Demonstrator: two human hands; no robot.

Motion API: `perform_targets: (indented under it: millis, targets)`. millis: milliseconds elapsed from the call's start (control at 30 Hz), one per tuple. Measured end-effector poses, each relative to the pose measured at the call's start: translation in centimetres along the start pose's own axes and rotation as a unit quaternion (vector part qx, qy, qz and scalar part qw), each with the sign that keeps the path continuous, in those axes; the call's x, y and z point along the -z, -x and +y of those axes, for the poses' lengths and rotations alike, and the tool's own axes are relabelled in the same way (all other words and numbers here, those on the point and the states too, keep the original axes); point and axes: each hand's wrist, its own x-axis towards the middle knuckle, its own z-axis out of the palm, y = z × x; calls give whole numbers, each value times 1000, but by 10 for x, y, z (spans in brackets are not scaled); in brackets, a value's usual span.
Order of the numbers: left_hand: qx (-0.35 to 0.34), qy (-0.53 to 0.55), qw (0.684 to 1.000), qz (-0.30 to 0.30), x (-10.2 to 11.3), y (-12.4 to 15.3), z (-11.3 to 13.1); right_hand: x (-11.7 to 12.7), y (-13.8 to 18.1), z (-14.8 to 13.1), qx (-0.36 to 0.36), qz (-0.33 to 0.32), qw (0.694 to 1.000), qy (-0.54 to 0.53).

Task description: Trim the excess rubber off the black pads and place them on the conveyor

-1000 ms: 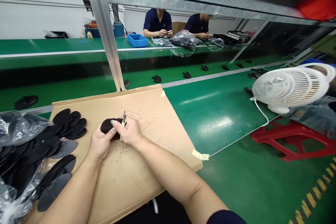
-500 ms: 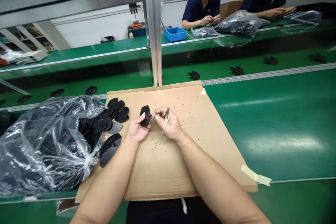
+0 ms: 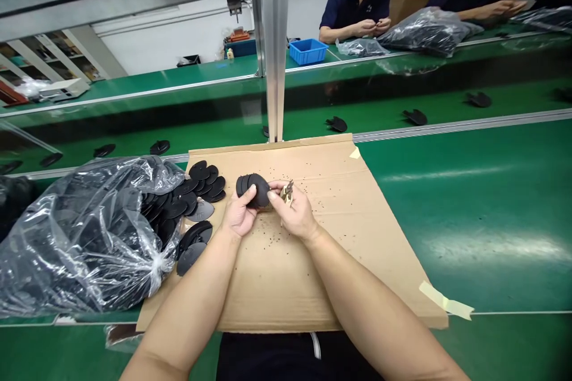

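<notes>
My left hand (image 3: 241,214) is closed round a black round plastic part (image 3: 258,190), thumb on its flat face. The part is layered at its left side; whether it is one piece or several stacked, I cannot tell. My right hand (image 3: 295,211) meets the part's right edge with thumb and forefinger. Tucked in that hand are small nippers (image 3: 287,191) with pale handles, their dark jaws pointing up and away from the part. Beneath both hands lies a cardboard sheet (image 3: 277,297) scattered with tiny black bits.
Left of my hands, a clear plastic bag (image 3: 89,244) spills a pile of black discs (image 3: 174,208). Behind the cardboard stands a metal post (image 3: 276,71). More black parts (image 3: 415,117) lie along the green belt. Two people sit across, near a blue basket (image 3: 308,52).
The black part has turned in my left hand, so its flat face shows. My right fingers have closed the gap to its edge. The whole view has shifted slightly.
</notes>
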Motion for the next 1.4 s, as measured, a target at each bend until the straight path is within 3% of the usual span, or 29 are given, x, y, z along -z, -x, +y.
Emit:
perform_targets:
  millis: [67,133,267,467,600,733,867,1100,1200,1400]
  targets:
    - [-71,-36,997,-4,-3,1,-3,0,-2,2,-43,36,998,14]
    - [-94,-68,993,-9,-5,4,-5,1,-4,6,-67,60,995,43]
    - [-91,-106,990,-9,-6,8,-7,2,-7,17,-104,40,993,49]
    - [-50,-58,996,41,-7,5,-4,-7,-4,25,-151,28,987,-38]
    - [98,-7,995,35,-7,2,5,-7,-2,19,-116,9,988,-105]
    - [185,48,981,14,-3,4,11,-3,1,7,0,-29,1000,-13]
    - [195,50,979,-9,2,5,10,-2,3,1,69,-24,996,46]
    - [118,43,992,-33,6,2,11,-4,1,1,-25,-21,997,-67]
    - [150,28,988,-34,8,2,13,-6,3,-4,-19,-32,997,-70]
    - [190,24,977,-97,11,3,14,-9,10,-8,-3,-69,993,-95]
